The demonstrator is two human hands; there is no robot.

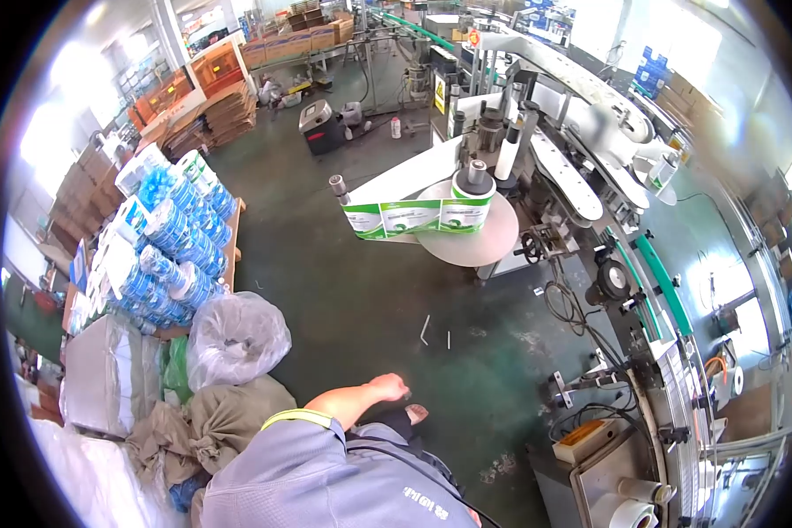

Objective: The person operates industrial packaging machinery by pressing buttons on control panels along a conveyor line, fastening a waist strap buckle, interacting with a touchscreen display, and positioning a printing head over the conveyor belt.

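Note:
My left hand (389, 387) is in front of my body at the bottom middle, its fingers curled in, and nothing shows in it. The bare forearm comes out of a grey short sleeve with a yellow edge. The hand is over the dark green floor (361, 299) and touches nothing that I can see. My right hand does not show clearly. Farther ahead, a labelling machine carries a roll of green and white labels (466, 207) over a round pale disc (471, 242).
At left, wrapped blue and white buckets (185, 233) stand stacked on a pallet. Closer are a clear plastic bag (238, 339) and brown sacks (229, 418). A conveyor (678, 396) runs along the right, with loose cables (576, 317). A black and grey bin (321, 128) stands ahead.

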